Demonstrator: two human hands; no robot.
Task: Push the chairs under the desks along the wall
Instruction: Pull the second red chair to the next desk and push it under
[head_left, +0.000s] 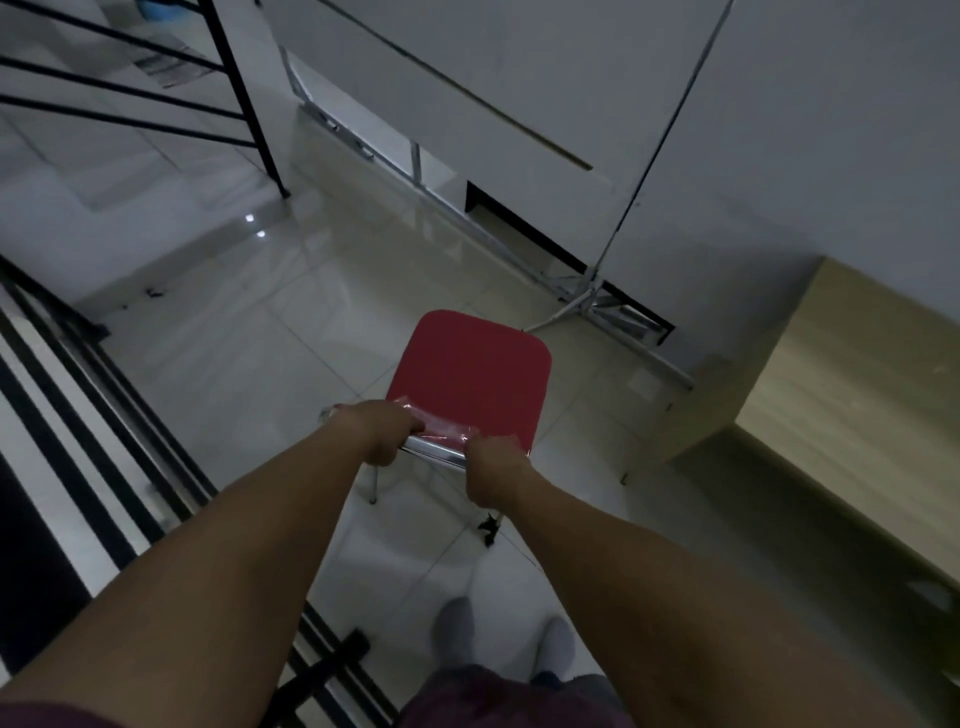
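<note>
Both hands, left (382, 428) & right (493, 465), grip the red chair (470, 376) backrest directly ahead of us; wooden counter (852, 364) lies fwd-right, so chair needs turning right.

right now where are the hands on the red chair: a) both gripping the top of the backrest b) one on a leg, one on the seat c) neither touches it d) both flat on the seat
a: the left hand and the right hand both grip the top edge of the red chair backrest, the seat ahead of them bare.
</note>
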